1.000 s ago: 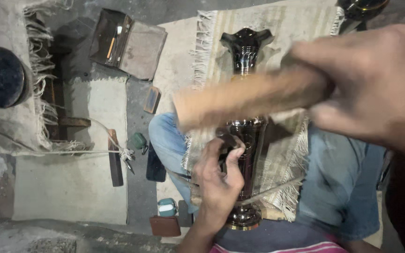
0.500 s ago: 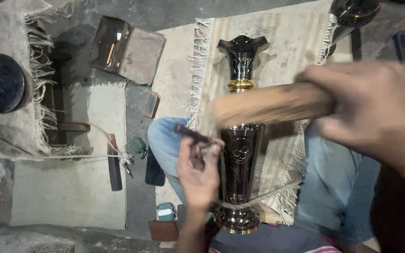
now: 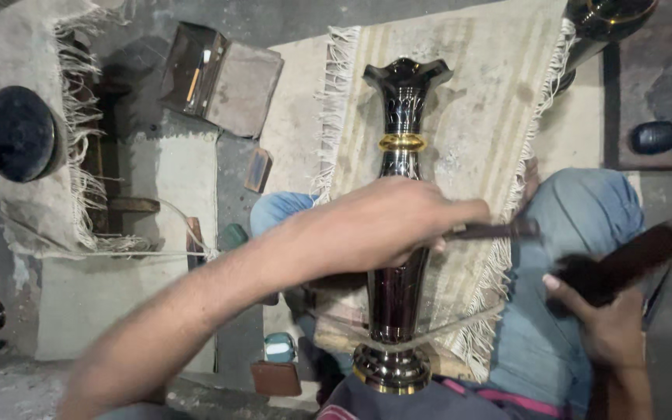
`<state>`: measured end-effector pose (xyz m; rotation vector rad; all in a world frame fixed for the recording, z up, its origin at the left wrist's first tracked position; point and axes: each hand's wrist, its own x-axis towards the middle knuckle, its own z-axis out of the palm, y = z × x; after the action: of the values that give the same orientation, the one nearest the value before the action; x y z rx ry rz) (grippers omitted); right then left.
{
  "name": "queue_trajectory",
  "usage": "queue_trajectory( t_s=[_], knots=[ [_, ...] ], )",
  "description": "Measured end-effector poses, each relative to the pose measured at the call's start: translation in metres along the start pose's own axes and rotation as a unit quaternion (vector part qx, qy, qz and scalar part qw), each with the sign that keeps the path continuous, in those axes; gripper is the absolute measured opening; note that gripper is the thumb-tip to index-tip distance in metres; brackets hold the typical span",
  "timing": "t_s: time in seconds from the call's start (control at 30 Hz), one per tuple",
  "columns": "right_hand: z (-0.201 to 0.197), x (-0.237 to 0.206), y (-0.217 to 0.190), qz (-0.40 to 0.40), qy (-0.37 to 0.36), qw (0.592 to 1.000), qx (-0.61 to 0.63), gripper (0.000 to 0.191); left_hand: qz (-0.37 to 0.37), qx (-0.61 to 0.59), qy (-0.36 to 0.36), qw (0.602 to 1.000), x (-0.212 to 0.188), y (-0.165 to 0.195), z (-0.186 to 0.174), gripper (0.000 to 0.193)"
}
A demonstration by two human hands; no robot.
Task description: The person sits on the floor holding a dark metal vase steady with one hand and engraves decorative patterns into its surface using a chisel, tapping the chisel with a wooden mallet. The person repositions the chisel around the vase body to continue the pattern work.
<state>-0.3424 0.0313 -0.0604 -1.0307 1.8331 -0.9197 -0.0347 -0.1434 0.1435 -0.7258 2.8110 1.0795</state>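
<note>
Round dark disc (image 3: pixel 17 134): rests on the fringed sackcloth (image 3: pixel 36 194) at far left, well apart from the work — parked out of the way.
Open case (image 3: pixel 219 76): lies lid-back on the floor above the mats, a thin pencil-like tool inside, near enough to reach.
Small blocks (image 3: pixel 258 169): scattered on the floor just beside the rug's edge, close to the knees.
Vase (image 3: pixel 398 233): a tall dark metal vase with a gold band at the neck lies lengthwise along the person's lap, foot toward the body, flared mouth pointing away; a cord (image 3: pixel 445 323) crosses its lower body, seemingly to steady it.
Fringed rug (image 3: pixel 468 132): spread under the vase and over the jeans-clad legs — likely padding against slipping and scratches.
Left hand (image 3: pixel 386 225): reaches across the vase's middle, closed around a slim dark punch-like tool (image 3: pixel 491 230) that sticks out to the right, past the vase's side.
Right hand (image 3: pixel 604 315): low at right, fingers wrapped round the handle of a dark wooden mallet (image 3: pixel 635 257), its head blurred and angled up and away.
</note>
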Motion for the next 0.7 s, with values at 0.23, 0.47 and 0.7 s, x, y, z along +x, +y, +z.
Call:
queue_trajectory(
  t_s=[0.23, 0.47, 0.7],
  knots=[
    [0.026, -0.028, 0.028, -0.079, 0.119, 0.988, -0.066, 0.034, 0.066, -0.007, -0.101, 0.993, 0.027, -0.003, -0.013, 0.061],
    [0.055, -0.028, 0.031, -0.185, 0.215, 0.959, -0.024, 0.029, 0.084, 0.046, -0.144, 0.985, 0.039, -0.002, -0.007, 0.055],
    [0.061, -0.02, 0.019, -0.268, 0.231, 0.935, -0.032, 0.039, 0.056, 0.083, -0.17, 0.98, 0.043, 0.004, -0.003, 0.047]
  ],
)
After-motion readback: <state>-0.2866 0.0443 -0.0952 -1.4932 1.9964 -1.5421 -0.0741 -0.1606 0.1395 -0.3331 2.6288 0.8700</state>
